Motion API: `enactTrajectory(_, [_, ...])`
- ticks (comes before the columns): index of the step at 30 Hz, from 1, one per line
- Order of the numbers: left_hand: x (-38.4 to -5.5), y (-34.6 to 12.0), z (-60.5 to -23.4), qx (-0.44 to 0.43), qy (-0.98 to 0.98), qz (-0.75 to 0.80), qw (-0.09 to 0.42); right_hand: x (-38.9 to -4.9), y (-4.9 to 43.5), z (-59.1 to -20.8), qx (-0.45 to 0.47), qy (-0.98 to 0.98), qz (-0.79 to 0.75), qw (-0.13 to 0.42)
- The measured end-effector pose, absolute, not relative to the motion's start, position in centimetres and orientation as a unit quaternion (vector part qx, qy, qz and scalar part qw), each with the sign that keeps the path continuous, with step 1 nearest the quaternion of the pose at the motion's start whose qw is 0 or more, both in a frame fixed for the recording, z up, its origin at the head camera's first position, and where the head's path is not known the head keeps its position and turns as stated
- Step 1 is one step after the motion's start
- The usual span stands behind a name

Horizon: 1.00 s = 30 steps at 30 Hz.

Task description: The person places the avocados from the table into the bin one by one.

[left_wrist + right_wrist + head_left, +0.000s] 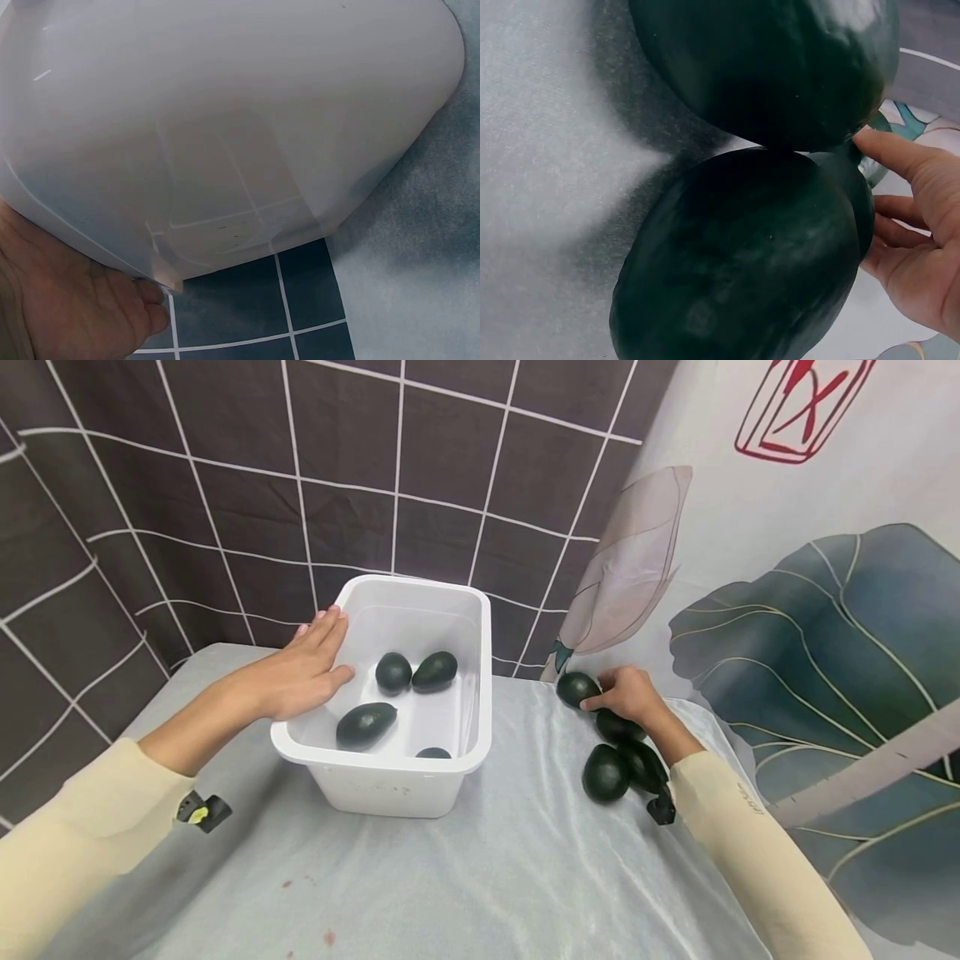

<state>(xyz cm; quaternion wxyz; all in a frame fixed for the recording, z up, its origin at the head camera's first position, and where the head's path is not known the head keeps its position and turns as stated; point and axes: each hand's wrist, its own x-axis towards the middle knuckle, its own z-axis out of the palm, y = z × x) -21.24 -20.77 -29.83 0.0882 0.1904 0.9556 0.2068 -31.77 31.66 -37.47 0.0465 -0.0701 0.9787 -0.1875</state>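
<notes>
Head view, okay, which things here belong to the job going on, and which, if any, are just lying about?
Likely part of the job:
white tub
left hand, on the tub's rim
four avocados inside the tub
four loose avocados beside it
right hand, at the farthest loose one

Seemingly just surroundings:
pale cloth
dark grid backdrop
leaf-print backdrop
</notes>
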Motion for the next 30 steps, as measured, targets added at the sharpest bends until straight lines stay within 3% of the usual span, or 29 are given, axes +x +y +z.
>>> enactTrajectory(30, [-21.17, -20.92, -30.06, 0.189, 0.956, 0.21, 0.085, -32.01, 30.8, -37.43, -0.124, 0.976, -0.178, 0.025])
